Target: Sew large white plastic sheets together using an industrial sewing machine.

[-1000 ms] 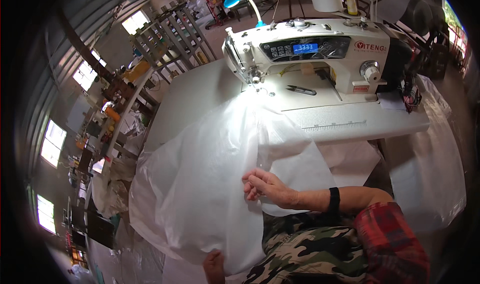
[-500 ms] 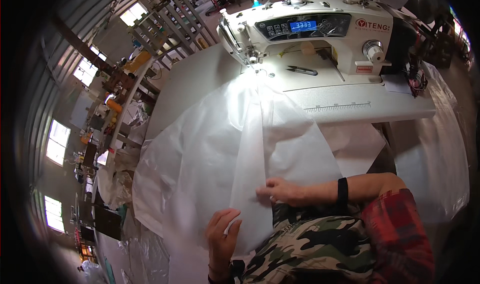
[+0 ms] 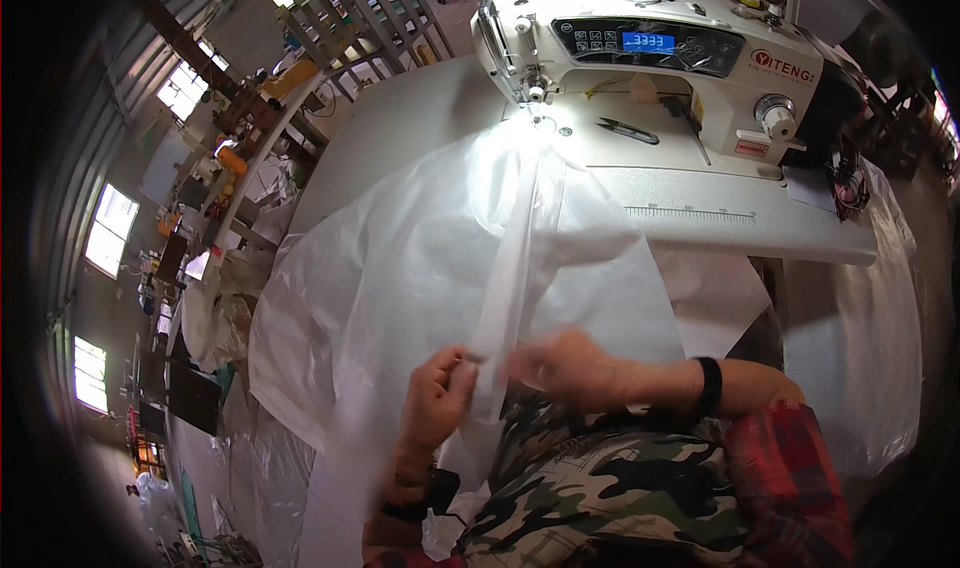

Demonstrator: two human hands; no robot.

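Observation:
A large sheet of thin white, slightly see-through material (image 3: 390, 258) spreads from the sewing machine down to my lap. Its far end lies under the lit needle area of the white sewing machine (image 3: 640, 48). A narrow folded strip (image 3: 505, 288) runs lengthwise down the sheet toward me. My left hand (image 3: 437, 398) is closed, pinching the left edge of that strip near its lower end. Just across the strip, at its right edge, is my right hand (image 3: 575, 370); motion smears its fingers, so their grip cannot be made out.
Black thread snips (image 3: 628, 131) lie on the machine bed, right of the needle. A ruler scale (image 3: 690, 212) marks the table's front. Clear plastic sheeting (image 3: 850, 318) hangs at the right. A wooden rack (image 3: 365, 28) and a cluttered bench stand beyond the table at left.
My left hand has moved up to the strip and closed on its edge. My right hand has shifted slightly and blurred. The strip's lower end is drawn narrower, and the view has shifted.

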